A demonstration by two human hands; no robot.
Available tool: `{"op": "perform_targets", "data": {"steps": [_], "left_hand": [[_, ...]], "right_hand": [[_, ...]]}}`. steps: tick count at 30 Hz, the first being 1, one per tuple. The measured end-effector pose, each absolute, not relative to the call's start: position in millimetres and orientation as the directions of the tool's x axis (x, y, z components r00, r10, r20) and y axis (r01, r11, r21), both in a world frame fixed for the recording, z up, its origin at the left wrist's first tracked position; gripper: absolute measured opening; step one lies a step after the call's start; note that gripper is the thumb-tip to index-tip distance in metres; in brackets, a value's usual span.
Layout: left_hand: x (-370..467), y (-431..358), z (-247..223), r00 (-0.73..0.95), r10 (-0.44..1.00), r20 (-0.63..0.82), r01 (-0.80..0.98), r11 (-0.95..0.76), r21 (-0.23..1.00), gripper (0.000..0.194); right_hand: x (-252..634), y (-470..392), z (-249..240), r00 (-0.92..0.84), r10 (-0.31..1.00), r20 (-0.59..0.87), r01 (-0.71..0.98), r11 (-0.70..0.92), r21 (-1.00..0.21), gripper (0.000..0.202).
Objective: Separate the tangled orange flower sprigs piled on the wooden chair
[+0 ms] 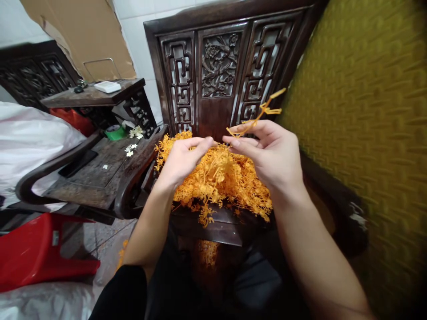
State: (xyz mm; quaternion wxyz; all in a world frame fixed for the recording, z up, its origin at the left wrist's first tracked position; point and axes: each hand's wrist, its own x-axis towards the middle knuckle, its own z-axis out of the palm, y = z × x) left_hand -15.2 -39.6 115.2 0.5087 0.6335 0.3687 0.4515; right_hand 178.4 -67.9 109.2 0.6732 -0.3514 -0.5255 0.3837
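Note:
My right hand (273, 151) is closed in a pinch on a thin orange artificial flower sprig (256, 118), whose branched stem sticks up and to the right above the fingers. Close by on its left is my left hand (188, 158), thumb and fingers pressed together; what lies between their tips is too small to make out. A blurred orange cluster (218, 169) hangs below the gap between both hands, and I cannot tell which hand bears it. Beneath them a large heap of orange sprigs (248, 191) covers the seat of a dark carved wooden chair (218, 113).
A yellow-green textured surface (353, 111) rises close on the right. At left stand another wooden chair (83, 189) with green tape (115, 132) and pale flowers (131, 149), a small side table (93, 97), a red plastic stool (30, 249) and white sacks (36, 142).

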Motion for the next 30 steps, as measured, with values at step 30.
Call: {"op": "perform_targets", "data": {"steps": [30], "left_hand": [[-33,-36,110,0.458,0.837,0.299,0.747,-0.545,0.381,0.013]], "right_hand": [[162,-66,100,-0.161,0.977,0.137,0.004,0.14,-0.99,0.049]]}}
